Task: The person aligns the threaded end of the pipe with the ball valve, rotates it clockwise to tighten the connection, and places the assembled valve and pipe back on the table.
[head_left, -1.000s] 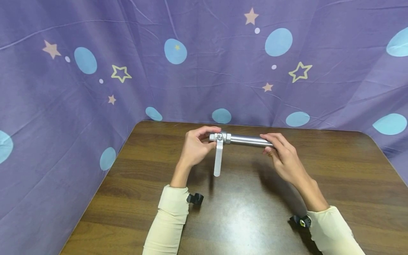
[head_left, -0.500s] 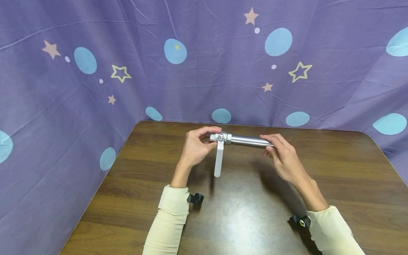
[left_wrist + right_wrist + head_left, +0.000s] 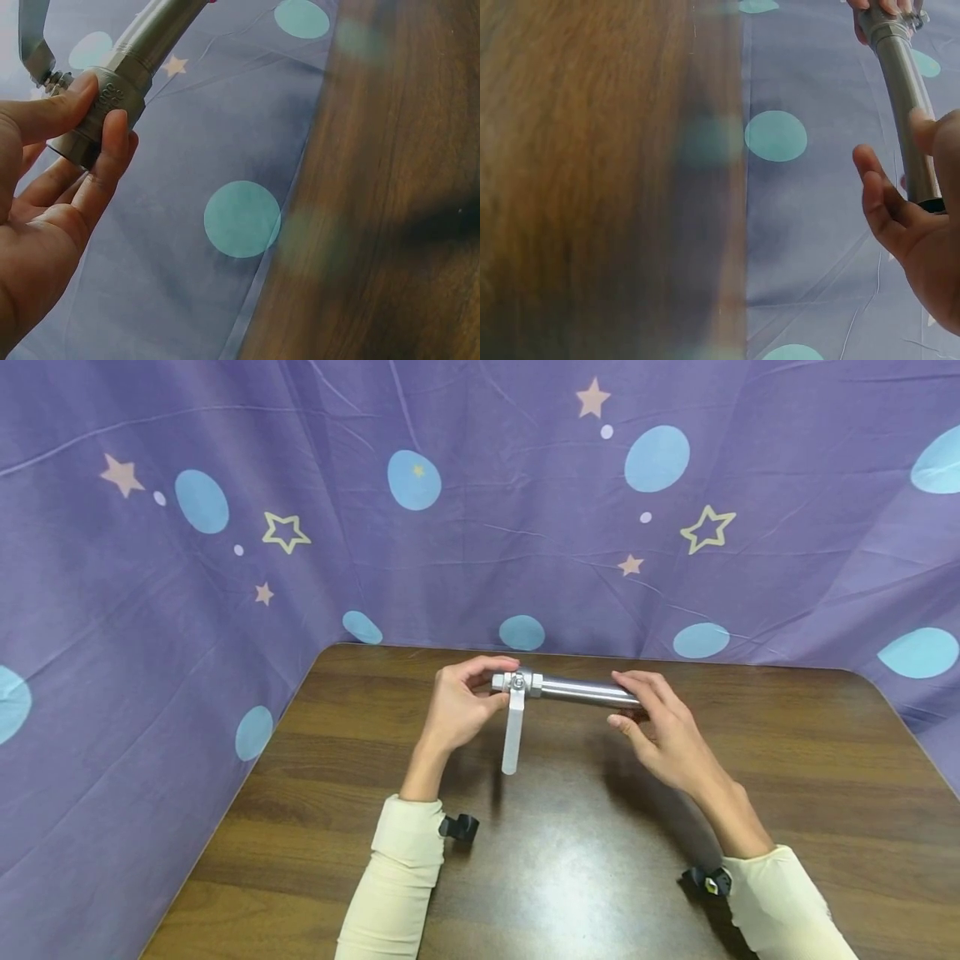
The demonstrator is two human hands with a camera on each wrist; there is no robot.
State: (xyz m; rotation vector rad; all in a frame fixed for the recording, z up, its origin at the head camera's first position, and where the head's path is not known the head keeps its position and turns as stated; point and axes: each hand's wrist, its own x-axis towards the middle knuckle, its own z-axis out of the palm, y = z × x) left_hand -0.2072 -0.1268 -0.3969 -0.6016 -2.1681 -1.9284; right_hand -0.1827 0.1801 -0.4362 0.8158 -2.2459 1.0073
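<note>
A silver ball valve (image 3: 519, 683) with a flat lever handle (image 3: 513, 735) is joined to a straight metal pipe (image 3: 585, 691), both raised above the table. My left hand (image 3: 459, 706) pinches the valve's body between thumb and fingers, clearly seen in the left wrist view, where the valve (image 3: 112, 97) tilts upward. At the pipe's free end is my right hand (image 3: 667, 735), its thumb spread off the pipe and its fingers loosely extended around it. In the right wrist view the pipe (image 3: 907, 105) passes by that hand's thumb, and its dark end lies near the palm.
A brown wood-grain table (image 3: 315, 827) lies under both hands. Behind and to the left hangs a purple curtain (image 3: 480, 527) with stars and blue dots, meeting the table's far edge. Black wrist mounts (image 3: 461, 828) sit at both sleeves.
My right thumb has come away from the pipe and its fingers have spread from their earlier grip. The left hand, valve and pipe have barely moved.
</note>
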